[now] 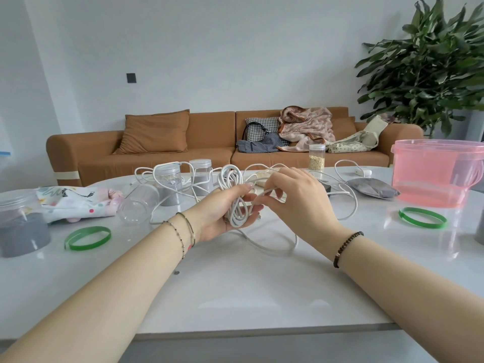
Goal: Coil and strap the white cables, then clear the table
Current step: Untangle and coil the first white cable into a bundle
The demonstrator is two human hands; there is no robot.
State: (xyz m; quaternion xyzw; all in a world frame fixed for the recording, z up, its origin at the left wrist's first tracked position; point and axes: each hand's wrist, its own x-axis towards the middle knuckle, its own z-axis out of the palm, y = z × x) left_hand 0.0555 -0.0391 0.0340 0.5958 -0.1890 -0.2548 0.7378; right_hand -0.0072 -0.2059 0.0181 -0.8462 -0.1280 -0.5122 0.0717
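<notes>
Both forearms are bare, no sleeves reaching into sight. At the wrist just behind the left hand (222,213) sit two thin bracelets: a dark cord band nearest the palm, and behind it a fine chain strung with small dark beads, a tiny pendant hanging below. Behind the right hand (298,203), one bracelet of round dark brown beads circles the wrist. The fingernails are long.

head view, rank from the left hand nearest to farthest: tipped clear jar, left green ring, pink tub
1. Tipped clear jar, lying on its side just left of the left hand.
2. Left green ring, flat on the table, farther left and nearer the person.
3. Pink tub, far across on the right edge.
</notes>
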